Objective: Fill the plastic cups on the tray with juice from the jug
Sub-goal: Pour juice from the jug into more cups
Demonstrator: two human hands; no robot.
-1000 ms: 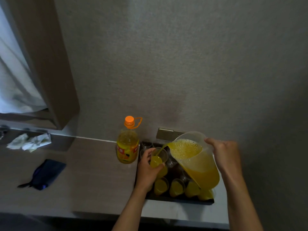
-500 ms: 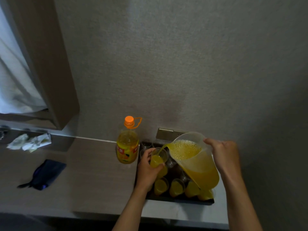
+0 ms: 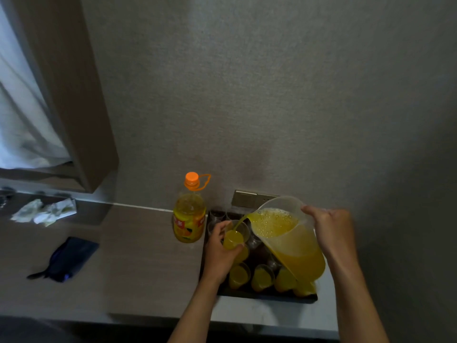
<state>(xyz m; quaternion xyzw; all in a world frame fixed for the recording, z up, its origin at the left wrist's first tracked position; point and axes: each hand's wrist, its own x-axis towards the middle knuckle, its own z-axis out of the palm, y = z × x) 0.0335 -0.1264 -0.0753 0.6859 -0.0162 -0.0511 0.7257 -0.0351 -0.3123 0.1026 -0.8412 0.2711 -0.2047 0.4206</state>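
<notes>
My right hand (image 3: pixel 331 231) grips the handle side of a clear plastic jug (image 3: pixel 286 241), tilted left, with orange juice streaming from its spout. The stream falls into a clear plastic cup (image 3: pixel 235 235) that my left hand (image 3: pixel 220 253) holds above the dark tray (image 3: pixel 267 297). The held cup is mostly full. Several filled cups (image 3: pixel 262 278) stand along the tray's near side. A few clear cups without juice (image 3: pixel 217 215) stand at its far side. The jug hides part of the tray.
A juice bottle (image 3: pixel 189 219) with an orange cap stands just left of the tray. A dark pouch (image 3: pixel 68 258) and crumpled paper (image 3: pixel 44 212) lie further left on the counter (image 3: pixel 138 263). A wall socket plate (image 3: pixel 247 198) sits behind the tray.
The juice level in the held cup has risen a little while the pour goes on. Both hands and the jug have stayed nearly in place.
</notes>
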